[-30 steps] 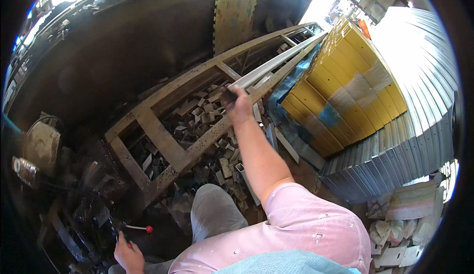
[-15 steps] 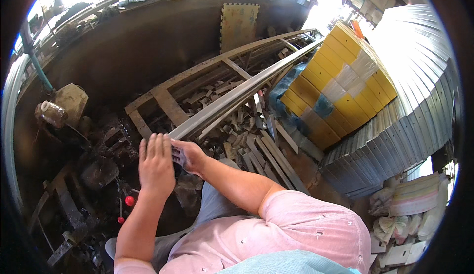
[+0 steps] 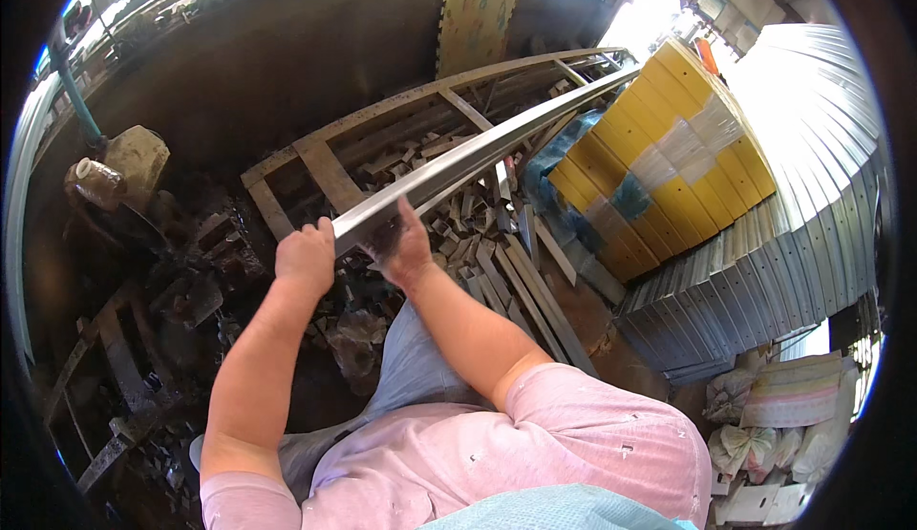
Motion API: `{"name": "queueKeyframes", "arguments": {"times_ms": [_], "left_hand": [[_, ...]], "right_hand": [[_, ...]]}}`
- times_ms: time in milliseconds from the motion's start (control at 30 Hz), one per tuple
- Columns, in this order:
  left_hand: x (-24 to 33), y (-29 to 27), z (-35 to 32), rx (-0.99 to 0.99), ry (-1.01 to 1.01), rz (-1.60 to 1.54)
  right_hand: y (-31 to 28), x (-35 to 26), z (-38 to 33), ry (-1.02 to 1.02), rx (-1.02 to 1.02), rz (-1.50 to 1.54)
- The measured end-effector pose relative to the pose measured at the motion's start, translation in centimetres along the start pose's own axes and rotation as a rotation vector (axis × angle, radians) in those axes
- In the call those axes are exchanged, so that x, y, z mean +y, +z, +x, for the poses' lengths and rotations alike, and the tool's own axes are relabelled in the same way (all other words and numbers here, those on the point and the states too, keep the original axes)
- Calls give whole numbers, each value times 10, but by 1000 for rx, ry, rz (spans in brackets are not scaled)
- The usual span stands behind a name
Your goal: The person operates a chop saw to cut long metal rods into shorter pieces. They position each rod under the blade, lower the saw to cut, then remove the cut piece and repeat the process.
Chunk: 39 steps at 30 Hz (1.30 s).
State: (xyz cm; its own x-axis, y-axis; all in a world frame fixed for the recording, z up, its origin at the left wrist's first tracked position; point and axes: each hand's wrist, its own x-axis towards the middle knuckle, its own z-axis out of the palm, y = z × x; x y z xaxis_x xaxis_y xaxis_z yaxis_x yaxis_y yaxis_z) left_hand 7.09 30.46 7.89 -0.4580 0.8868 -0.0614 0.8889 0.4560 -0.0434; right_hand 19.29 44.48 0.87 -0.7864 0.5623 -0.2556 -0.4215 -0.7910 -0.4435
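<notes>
Over scrap-strewn floor (image 3: 287, 91), long metal bar (image 3: 478, 153), near end in both hands' (image 3: 306, 255) grip.

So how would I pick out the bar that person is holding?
Find the wooden frame on the ground, full of short scrap pieces. Above it a long grey metal bar runs diagonally, its near end gripped by the left hand and right hand. It alone is long, shiny and lifted.

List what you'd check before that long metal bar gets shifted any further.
1. Both hands on the near end: left hand and right hand grip the metal bar: ok.
2. Far end free: hidden near the rim: cannot tell.
3. Bar's support: it crosses the wooden frame: ok.
4. Footing: offcuts litter the ground: not ok.
5. Side room: yellow panels stand close on the right: not ok.
</notes>
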Motion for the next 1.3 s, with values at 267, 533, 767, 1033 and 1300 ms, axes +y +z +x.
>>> {"name": "queueKeyframes", "arguments": {"times_ms": [267, 533, 767, 1033, 1300], "left_hand": [[-25, -33, 25, -512, 105, -315], [35, 33, 13, 18, -18, 49], [-17, -7, 49, -418, 56, -495], [36, 20, 13, 265, -57, 329], [-36, -44, 38, -438, 59, -430]], "right_hand": [[-17, -12, 23, -50, 26, 253], [-30, 4, 43, -116, 351, -84], [-39, 1, 40, -116, 183, -49], [-31, -3, 36, -100, 139, -72], [-24, -5, 33, -106, 139, -338]]}}
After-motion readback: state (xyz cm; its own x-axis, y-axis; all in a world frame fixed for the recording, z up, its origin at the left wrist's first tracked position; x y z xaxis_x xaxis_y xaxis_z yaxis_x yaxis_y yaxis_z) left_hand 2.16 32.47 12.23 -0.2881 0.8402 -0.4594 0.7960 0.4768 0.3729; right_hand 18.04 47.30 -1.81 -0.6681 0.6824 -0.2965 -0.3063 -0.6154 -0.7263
